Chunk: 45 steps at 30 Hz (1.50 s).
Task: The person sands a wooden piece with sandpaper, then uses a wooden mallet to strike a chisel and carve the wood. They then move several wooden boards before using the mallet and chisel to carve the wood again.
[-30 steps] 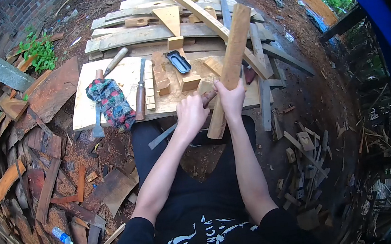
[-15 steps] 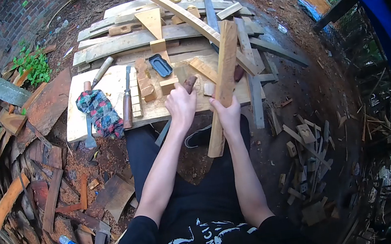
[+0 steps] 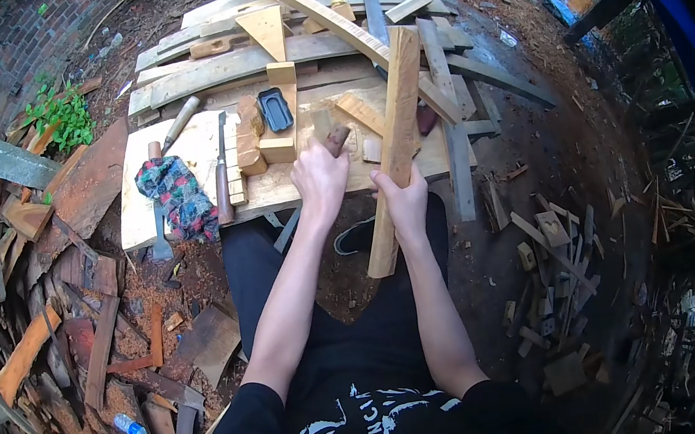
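My right hand (image 3: 404, 202) is wrapped round the lower part of a long wooden beam (image 3: 398, 122), which slants up and away over the bench edge. My left hand (image 3: 323, 176) is closed on a brown wooden handle (image 3: 337, 137); the rest of that tool is mostly hidden. Just beyond my left hand lie a small wood block (image 3: 277, 150) and a black tray (image 3: 275, 110). A chisel (image 3: 222, 181) and a checked cloth (image 3: 178, 195) rest on the left part of the light work board (image 3: 132, 184).
Stacked planks (image 3: 215, 75) lie beyond the board, with a long strip (image 3: 321, 14) across them. Scrap wood (image 3: 101, 346) covers the ground at left, with a plastic bottle (image 3: 131, 428). More offcuts (image 3: 553, 229) lie at right. A leafy plant (image 3: 64, 115) grows at upper left.
The view has shifted slightly. The black tray and the small block stand a little further left relative to my left hand. Both hands keep their holds.
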Each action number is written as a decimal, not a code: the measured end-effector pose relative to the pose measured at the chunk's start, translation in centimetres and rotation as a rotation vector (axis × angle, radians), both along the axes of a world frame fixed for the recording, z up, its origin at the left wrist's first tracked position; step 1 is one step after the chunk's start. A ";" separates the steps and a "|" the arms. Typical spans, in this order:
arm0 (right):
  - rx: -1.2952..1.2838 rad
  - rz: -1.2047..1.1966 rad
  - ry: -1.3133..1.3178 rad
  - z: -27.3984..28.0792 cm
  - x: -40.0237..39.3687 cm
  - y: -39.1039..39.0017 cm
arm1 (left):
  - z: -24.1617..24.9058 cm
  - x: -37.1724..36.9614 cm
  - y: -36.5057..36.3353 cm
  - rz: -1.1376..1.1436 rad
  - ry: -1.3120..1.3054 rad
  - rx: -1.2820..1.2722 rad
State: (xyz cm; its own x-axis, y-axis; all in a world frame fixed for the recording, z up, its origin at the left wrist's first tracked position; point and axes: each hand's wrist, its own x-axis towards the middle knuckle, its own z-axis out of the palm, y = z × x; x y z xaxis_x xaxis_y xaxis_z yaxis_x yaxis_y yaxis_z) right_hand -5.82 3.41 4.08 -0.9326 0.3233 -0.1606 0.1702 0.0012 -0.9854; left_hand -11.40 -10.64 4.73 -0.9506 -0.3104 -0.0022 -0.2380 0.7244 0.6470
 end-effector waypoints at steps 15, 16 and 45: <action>0.026 0.149 -0.030 -0.5 5.9 0.9 | 2.4 -0.5 -3.3 -0.096 0.068 0.419; -0.023 0.173 -0.048 -0.4 6.2 1.0 | 3.9 -0.5 -3.7 -0.096 0.067 0.418; -0.329 0.363 -0.212 -0.8 8.1 1.3 | 11.4 -5.5 0.6 -0.580 0.482 0.633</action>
